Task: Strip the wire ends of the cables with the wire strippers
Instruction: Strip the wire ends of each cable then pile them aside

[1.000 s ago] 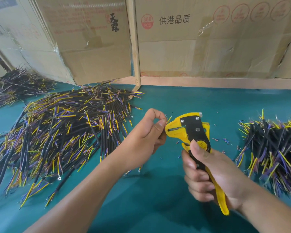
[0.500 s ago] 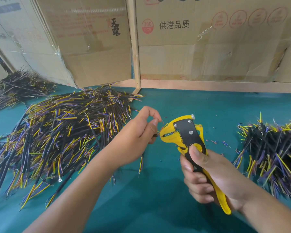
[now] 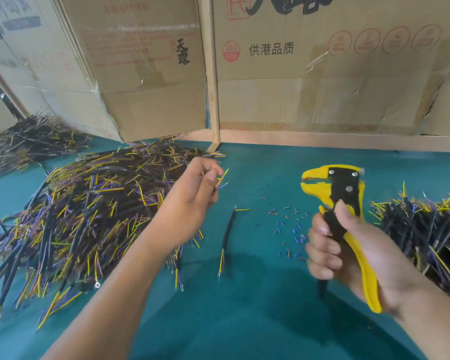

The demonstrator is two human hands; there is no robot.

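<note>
My right hand (image 3: 348, 250) grips the handles of the yellow and black wire strippers (image 3: 340, 193), held upright with the jaws pointing left. My left hand (image 3: 192, 196) is well to the left of the jaws and pinches a thin cable; its yellow and blue wire ends (image 3: 222, 178) stick out past my fingertips. The rest of that cable is hidden behind my hand. One black cable (image 3: 228, 229) lies alone on the green table (image 3: 244, 307) between my hands.
A big heap of black cables (image 3: 89, 203) covers the table's left, with a smaller heap (image 3: 24, 139) behind it and another pile (image 3: 426, 229) at the right. Cut insulation bits (image 3: 291, 229) litter the middle. Cardboard boxes (image 3: 322, 87) and a wooden post (image 3: 212, 100) close off the back.
My left hand has pulled the cable out of the stripper jaws and moved left. The strippers have moved right and tilted more upright.
</note>
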